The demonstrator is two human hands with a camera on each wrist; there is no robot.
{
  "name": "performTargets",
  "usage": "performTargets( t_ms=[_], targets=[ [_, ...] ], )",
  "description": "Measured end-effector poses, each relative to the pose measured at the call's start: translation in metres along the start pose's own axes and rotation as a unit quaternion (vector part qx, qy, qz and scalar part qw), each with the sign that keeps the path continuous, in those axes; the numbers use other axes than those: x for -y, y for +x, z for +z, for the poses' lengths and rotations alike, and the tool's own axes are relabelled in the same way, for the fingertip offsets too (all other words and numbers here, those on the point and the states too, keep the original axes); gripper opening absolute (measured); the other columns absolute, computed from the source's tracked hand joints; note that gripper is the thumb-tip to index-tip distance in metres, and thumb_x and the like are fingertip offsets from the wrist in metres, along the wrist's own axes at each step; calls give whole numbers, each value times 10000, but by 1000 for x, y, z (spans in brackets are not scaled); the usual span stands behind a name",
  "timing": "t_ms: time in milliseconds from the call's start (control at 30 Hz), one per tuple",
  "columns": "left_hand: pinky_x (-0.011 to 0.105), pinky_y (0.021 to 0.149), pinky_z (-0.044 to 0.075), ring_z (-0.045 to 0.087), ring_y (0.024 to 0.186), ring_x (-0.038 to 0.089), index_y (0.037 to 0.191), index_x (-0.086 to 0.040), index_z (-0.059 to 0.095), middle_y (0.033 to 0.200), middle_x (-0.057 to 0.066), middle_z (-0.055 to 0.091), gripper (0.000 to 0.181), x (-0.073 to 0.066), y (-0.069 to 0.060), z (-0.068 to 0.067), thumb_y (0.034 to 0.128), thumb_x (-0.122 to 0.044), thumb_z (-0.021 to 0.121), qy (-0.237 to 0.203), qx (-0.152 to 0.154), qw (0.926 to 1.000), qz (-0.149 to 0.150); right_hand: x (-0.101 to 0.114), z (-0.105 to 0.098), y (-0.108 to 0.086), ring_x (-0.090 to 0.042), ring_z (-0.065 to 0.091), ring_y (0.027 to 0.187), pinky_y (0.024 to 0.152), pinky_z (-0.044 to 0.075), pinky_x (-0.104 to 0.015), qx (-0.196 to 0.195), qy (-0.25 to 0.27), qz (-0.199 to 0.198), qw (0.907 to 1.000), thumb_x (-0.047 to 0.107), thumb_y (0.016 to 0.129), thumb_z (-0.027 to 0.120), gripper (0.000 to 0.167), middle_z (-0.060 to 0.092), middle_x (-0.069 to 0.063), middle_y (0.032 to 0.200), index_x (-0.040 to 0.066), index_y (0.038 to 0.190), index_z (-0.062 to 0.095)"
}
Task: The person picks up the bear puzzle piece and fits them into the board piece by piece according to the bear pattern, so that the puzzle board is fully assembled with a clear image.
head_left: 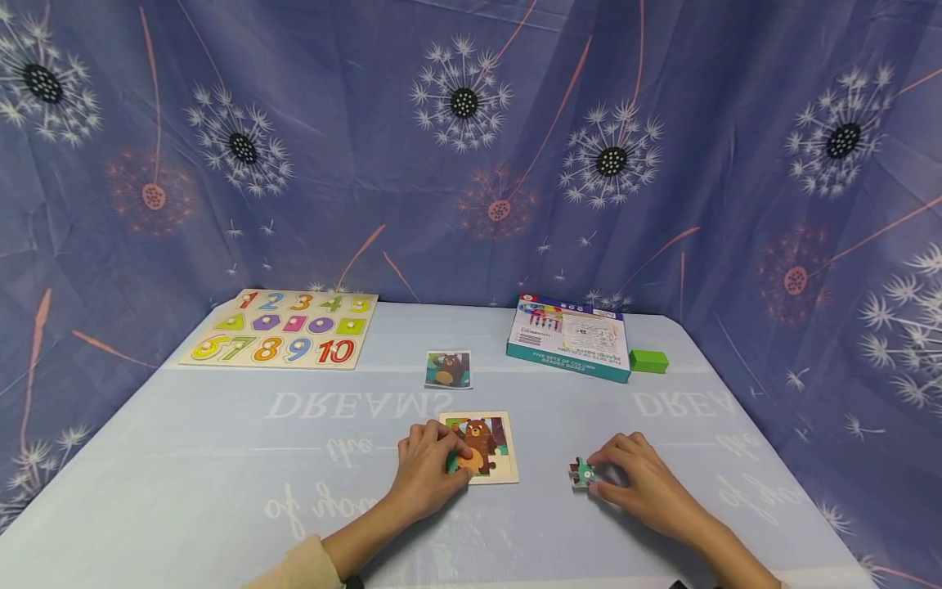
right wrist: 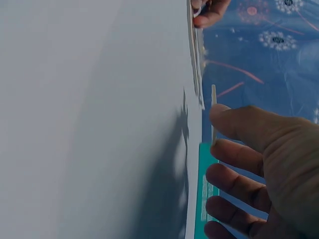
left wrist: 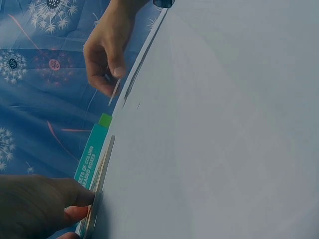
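A bear jigsaw puzzle [head_left: 480, 442] in a pale wooden tray lies in front of me, with a bare gap at its lower right. My left hand [head_left: 430, 468] grips the tray's left side, its fingers over part of the picture. To the right of the tray, my right hand [head_left: 640, 484] pinches a green and brown puzzle piece [head_left: 583, 473] between thumb and finger. In the right wrist view this piece [right wrist: 214, 94] is seen edge-on, held off the table above its shadow. The right hand's other fingers are bent and apart.
Behind the tray lies a bear picture card [head_left: 447, 370]. A number and shape board [head_left: 283, 329] is at the back left. A teal and white box [head_left: 568, 337] sits at the back right, beside a green block [head_left: 649, 361]. A patterned blue curtain [head_left: 368, 164] hangs behind the table.
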State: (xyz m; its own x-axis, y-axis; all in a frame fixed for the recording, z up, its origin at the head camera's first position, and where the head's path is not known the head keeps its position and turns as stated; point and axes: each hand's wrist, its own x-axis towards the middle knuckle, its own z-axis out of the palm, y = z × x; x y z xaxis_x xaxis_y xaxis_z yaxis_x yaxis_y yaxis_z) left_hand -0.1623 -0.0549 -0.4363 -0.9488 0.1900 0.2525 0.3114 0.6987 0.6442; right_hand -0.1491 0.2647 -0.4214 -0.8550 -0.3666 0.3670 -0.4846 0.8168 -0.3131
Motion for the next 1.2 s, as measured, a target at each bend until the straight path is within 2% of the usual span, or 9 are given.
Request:
performTargets(
  t_ms=[200, 367, 567, 1000, 1200],
  targets=[
    [473, 861, 246, 368, 984, 206, 789, -206, 667, 969, -25, 480, 101, 0, 0, 0, 713, -203, 734, 26, -13, 10000, -2, 13, 8, 16, 16, 382, 873, 787, 386, -274, 93, -25, 133, 9999, 285, 690, 806, 240, 558, 205, 899, 283, 897, 685],
    [479, 861, 255, 372, 984, 198, 780, -207, 654, 958, -30, 479, 104, 0, 0, 0, 707, -184, 724, 110, -76, 9998, 128, 24, 14, 27, -20, 390, 880, 792, 371, -301, 166, 58, 271, 9995, 279, 689, 809, 233, 576, 164, 889, 270, 889, 689],
    [476, 859, 251, 368, 975, 194, 772, -207, 652, 959, -32, 480, 97, -1, -1, -1, 709, -179, 720, 52, -124, 9998, 130, 35, 23, 38, -44, 393, 875, 794, 364, -308, 274, 164, 360, 9988, 269, 694, 806, 233, 585, 120, 877, 256, 898, 693],
    [455, 839, 253, 365, 957, 183, 773, -213, 654, 953, -39, 479, 101, -1, -2, -1, 705, -184, 723, 88, -177, 9997, 149, 57, 41, 55, -52, 397, 864, 820, 359, -321, 497, 159, 135, 9985, 327, 701, 792, 245, 592, 97, 876, 222, 904, 704],
    [455, 838, 256, 370, 958, 185, 773, -209, 655, 950, -37, 480, 103, -1, -1, -1, 701, -184, 725, 106, -151, 9998, 120, 62, 48, 59, -58, 416, 862, 827, 370, -332, 465, 109, -91, 9988, 316, 690, 802, 252, 596, 93, 872, 205, 896, 707]
  ],
)
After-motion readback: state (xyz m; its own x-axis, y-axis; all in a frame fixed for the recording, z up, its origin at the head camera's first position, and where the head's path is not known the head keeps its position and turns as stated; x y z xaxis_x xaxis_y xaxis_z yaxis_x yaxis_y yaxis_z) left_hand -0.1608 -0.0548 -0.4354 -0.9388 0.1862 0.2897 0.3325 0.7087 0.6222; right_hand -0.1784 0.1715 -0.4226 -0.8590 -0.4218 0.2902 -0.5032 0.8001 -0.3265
